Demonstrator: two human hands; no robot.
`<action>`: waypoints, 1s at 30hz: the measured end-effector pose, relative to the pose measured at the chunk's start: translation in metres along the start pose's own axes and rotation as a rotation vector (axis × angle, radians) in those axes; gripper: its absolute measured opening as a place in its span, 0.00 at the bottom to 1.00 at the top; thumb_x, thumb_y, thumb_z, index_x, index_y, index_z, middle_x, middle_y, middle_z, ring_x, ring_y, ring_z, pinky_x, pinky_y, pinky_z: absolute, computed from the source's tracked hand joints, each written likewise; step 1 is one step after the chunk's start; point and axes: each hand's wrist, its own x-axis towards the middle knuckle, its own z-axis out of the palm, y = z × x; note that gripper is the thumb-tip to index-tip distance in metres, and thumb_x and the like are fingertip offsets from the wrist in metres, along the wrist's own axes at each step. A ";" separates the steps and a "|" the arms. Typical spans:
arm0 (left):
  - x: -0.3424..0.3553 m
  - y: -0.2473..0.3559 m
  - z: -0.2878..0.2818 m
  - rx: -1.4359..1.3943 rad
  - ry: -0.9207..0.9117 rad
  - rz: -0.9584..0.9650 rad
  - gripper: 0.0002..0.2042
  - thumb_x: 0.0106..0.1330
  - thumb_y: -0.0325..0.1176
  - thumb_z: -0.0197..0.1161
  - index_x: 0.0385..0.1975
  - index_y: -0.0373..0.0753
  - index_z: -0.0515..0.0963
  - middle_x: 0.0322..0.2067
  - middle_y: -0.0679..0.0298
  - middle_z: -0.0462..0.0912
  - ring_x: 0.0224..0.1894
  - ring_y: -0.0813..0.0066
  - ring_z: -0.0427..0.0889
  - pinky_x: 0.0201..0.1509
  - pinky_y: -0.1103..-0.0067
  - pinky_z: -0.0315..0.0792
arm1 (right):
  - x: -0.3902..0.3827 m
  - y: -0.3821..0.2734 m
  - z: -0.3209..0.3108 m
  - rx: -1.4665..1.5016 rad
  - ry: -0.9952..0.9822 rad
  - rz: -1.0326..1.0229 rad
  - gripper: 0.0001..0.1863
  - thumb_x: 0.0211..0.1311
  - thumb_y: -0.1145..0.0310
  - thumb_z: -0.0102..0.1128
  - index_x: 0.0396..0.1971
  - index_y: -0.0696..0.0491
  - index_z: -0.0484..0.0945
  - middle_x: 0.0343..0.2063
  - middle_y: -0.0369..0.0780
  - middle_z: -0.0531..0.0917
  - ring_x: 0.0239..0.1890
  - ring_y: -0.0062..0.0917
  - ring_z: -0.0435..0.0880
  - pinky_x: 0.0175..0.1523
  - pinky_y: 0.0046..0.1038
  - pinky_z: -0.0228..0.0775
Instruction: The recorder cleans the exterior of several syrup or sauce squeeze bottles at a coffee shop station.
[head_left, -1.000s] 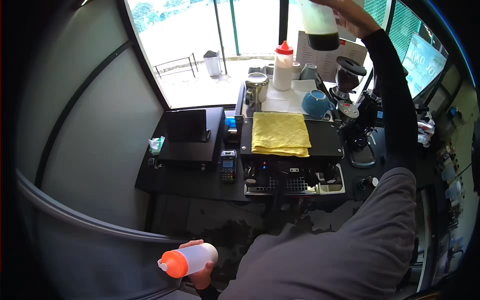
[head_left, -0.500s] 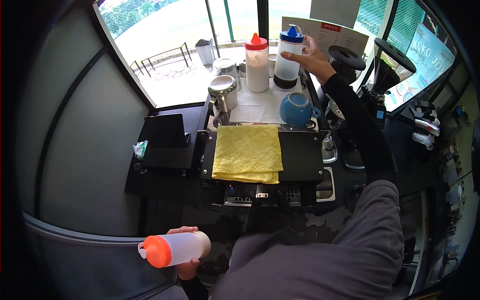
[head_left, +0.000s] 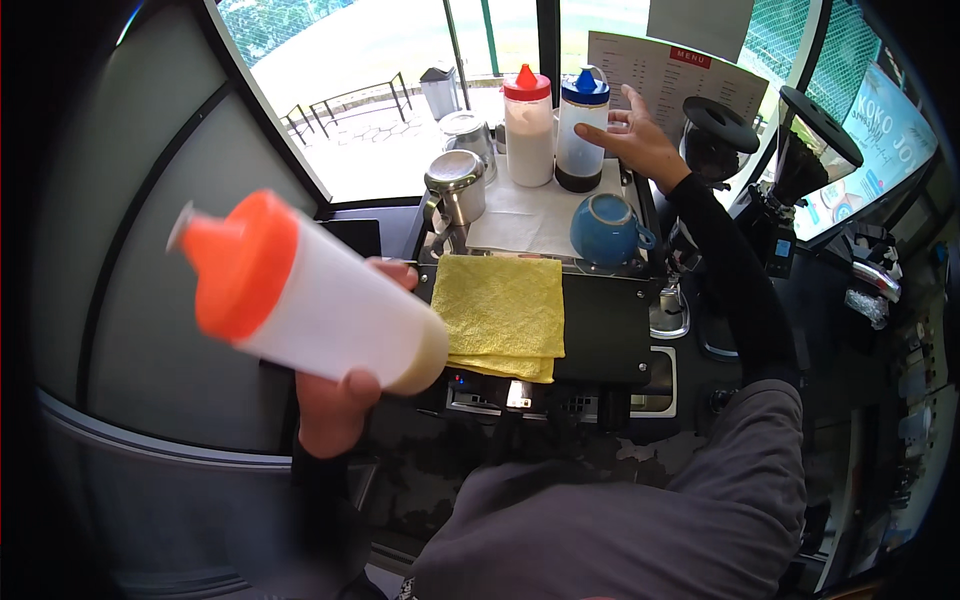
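My left hand (head_left: 335, 402) is closed around a translucent squeeze bottle (head_left: 335, 305) with an orange cap. The bottle is tilted, cap toward the upper left, and pale liquid shows at its base. On top of the coffee machine, my right hand (head_left: 645, 142) is open, fingers apart, beside a blue-capped squeeze bottle (head_left: 581, 140) with dark liquid at the bottom. The thumb overlaps that bottle's edge; whether they touch I cannot tell. Directly left of it stands a red-capped squeeze bottle (head_left: 529, 145) full of pale contents.
A folded yellow cloth (head_left: 500, 310) covers the machine's front top. Behind it sit a blue cup (head_left: 606, 230), upside down, and a steel pitcher (head_left: 458, 185) on white paper. Coffee grinders (head_left: 722, 135) and a menu board (head_left: 640, 70) stand at the right and back.
My left hand has raised the orange-capped bottle from low down toward the machine. The blue-capped bottle has come down beside the red-capped one, and my right fingers have loosened from it.
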 end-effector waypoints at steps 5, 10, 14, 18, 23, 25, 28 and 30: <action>0.115 -0.028 0.045 0.389 -0.045 0.034 0.40 0.62 0.57 0.78 0.61 0.29 0.72 0.52 0.51 0.84 0.51 0.65 0.87 0.54 0.71 0.82 | -0.054 -0.015 -0.029 -0.267 -0.014 -0.029 0.60 0.62 0.30 0.67 0.76 0.65 0.56 0.63 0.62 0.75 0.67 0.49 0.78 0.69 0.40 0.72; 0.165 -0.085 0.063 0.572 -0.111 -0.061 0.38 0.61 0.56 0.78 0.57 0.27 0.74 0.48 0.47 0.85 0.49 0.61 0.88 0.52 0.69 0.82 | -0.114 -0.020 -0.051 -0.281 -0.272 -0.124 0.47 0.68 0.40 0.67 0.71 0.65 0.66 0.66 0.58 0.75 0.70 0.47 0.73 0.74 0.40 0.64; 0.173 -0.114 0.071 0.784 -0.159 0.019 0.38 0.61 0.53 0.79 0.58 0.26 0.72 0.46 0.47 0.87 0.49 0.62 0.90 0.52 0.70 0.83 | -0.137 -0.020 -0.057 -0.249 -0.298 -0.179 0.44 0.69 0.45 0.68 0.71 0.63 0.66 0.68 0.56 0.73 0.71 0.46 0.72 0.76 0.40 0.61; 0.172 -0.123 0.077 0.853 -0.157 0.039 0.34 0.62 0.49 0.78 0.56 0.26 0.73 0.47 0.45 0.86 0.52 0.54 0.87 0.57 0.66 0.80 | -0.147 -0.021 -0.063 -0.171 -0.279 -0.195 0.43 0.70 0.45 0.68 0.72 0.60 0.66 0.67 0.55 0.74 0.71 0.45 0.72 0.76 0.40 0.61; 0.171 -0.123 0.085 0.825 -0.084 0.027 0.33 0.61 0.41 0.78 0.59 0.27 0.71 0.49 0.42 0.84 0.56 0.46 0.83 0.63 0.62 0.76 | -0.147 -0.029 -0.062 -0.081 -0.274 -0.162 0.42 0.70 0.47 0.69 0.73 0.60 0.66 0.66 0.54 0.75 0.70 0.42 0.73 0.76 0.38 0.62; 0.171 -0.120 0.086 0.827 -0.077 0.053 0.37 0.62 0.40 0.77 0.65 0.26 0.66 0.52 0.40 0.82 0.57 0.46 0.83 0.63 0.62 0.76 | -0.146 -0.034 -0.059 -0.066 -0.258 -0.157 0.42 0.70 0.48 0.69 0.73 0.60 0.66 0.66 0.53 0.76 0.70 0.42 0.74 0.75 0.38 0.63; 0.166 -0.111 0.081 0.818 -0.089 0.001 0.45 0.66 0.42 0.75 0.73 0.23 0.55 0.60 0.37 0.78 0.63 0.46 0.80 0.66 0.65 0.76 | -0.145 -0.040 -0.055 -0.092 -0.237 -0.184 0.42 0.69 0.49 0.70 0.73 0.60 0.66 0.65 0.53 0.77 0.69 0.42 0.75 0.75 0.38 0.63; 0.154 -0.100 0.074 0.767 -0.068 0.041 0.49 0.68 0.43 0.74 0.77 0.23 0.48 0.64 0.36 0.75 0.66 0.45 0.78 0.68 0.65 0.75 | -0.144 -0.042 -0.052 -0.109 -0.200 -0.213 0.43 0.68 0.49 0.71 0.73 0.60 0.66 0.64 0.53 0.78 0.69 0.41 0.75 0.75 0.38 0.63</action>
